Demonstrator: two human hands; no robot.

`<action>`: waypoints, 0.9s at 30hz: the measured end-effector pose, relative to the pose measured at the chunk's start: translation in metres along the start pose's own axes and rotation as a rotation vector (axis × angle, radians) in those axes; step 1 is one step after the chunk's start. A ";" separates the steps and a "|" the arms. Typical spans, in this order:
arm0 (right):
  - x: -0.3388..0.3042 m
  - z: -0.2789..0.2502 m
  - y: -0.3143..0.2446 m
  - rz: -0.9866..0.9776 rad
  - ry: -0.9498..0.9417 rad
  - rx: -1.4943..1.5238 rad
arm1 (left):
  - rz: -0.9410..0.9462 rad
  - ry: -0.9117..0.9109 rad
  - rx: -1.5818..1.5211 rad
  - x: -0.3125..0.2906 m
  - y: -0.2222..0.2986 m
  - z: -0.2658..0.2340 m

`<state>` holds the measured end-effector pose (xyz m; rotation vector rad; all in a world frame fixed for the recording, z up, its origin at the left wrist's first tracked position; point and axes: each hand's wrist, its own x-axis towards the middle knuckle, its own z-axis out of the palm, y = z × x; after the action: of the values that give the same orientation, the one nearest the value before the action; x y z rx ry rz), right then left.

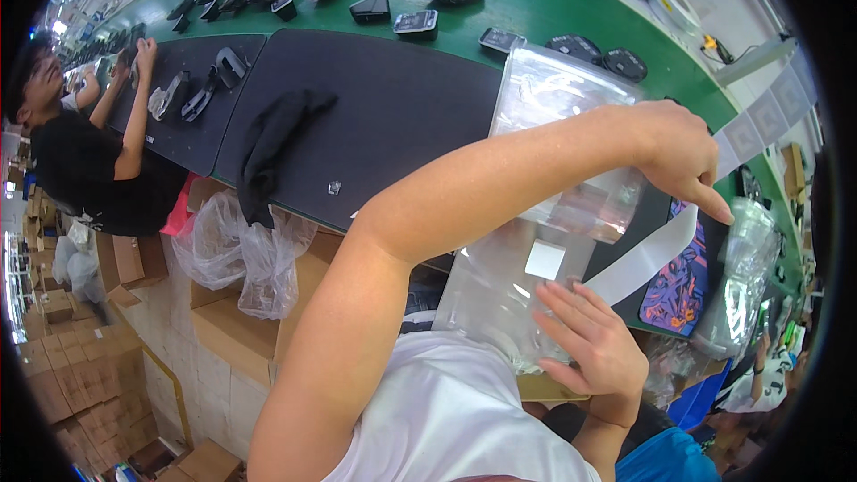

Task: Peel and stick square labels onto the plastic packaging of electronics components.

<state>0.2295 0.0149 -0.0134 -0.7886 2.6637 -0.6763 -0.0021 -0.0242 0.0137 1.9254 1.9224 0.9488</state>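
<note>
Left hand [680, 153] pinches a white strip [647, 256] while right hand [596, 344] presses a clear plastic bag [500, 290] over the black mat [393, 107].

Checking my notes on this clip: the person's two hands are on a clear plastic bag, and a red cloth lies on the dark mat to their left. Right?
Not quite. The head view shows both hands, left hand and right hand, on the clear plastic bag, but the cloth on the dark mat is black, not red.
</note>
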 end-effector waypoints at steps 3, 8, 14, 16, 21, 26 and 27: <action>-0.011 0.005 0.015 -0.114 0.196 0.033 | 0.025 0.055 0.014 0.001 0.001 0.002; 0.019 0.054 0.050 -0.127 0.693 -0.088 | 0.000 0.033 -0.020 0.000 -0.002 -0.006; 0.047 0.048 0.049 0.029 1.008 0.067 | -0.007 0.130 -0.216 0.002 -0.006 -0.007; 0.053 0.050 0.052 0.068 1.093 0.190 | -0.009 0.158 -0.405 -0.002 -0.006 -0.011; 0.054 0.057 0.054 0.342 1.163 0.641 | 0.072 0.303 -0.798 -0.002 -0.001 -0.009; 0.056 0.072 0.076 0.335 1.246 0.455 | 0.105 0.258 -0.952 -0.007 0.038 -0.019; 0.051 0.077 0.086 0.332 1.241 0.461 | 0.076 0.190 -0.808 -0.011 0.054 -0.025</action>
<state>0.1809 0.0223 -0.1296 0.3782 3.1735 -2.0646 0.0269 -0.0467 0.0623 1.4537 1.2292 1.6524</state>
